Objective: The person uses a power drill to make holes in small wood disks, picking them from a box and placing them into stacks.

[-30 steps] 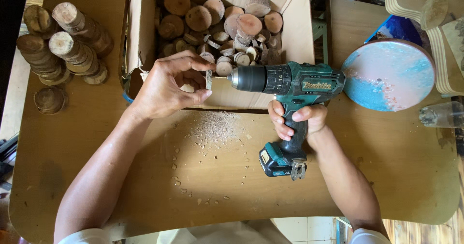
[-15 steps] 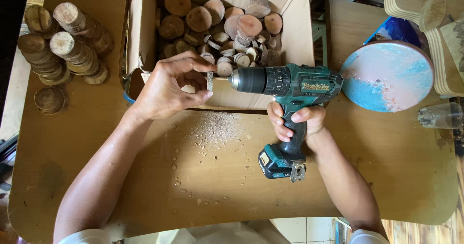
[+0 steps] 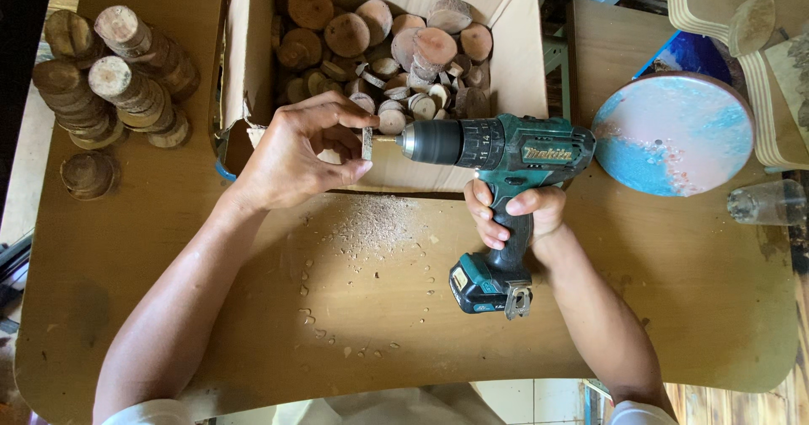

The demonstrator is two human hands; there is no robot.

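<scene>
Looks like a small home woodcraft workshop: sawdust [image 3: 375, 223] scattered across a worn wooden table [image 3: 691, 307], stacks of cut wood slices [image 3: 118, 80], a cardboard box [image 3: 514, 46] full of more rounds, and a teal cordless drill [image 3: 497, 164] in use.

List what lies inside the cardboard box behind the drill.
The cardboard box holds round wood slices, large and small, bark-edged. The drill and left hand cover its front wall; lower layers are hidden.

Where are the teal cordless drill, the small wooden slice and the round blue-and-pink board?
teal cordless drill [image 3: 506, 147], head view, its body.
small wooden slice [image 3: 367, 143], head view, its edge.
round blue-and-pink board [image 3: 674, 134], head view, its face.
</scene>
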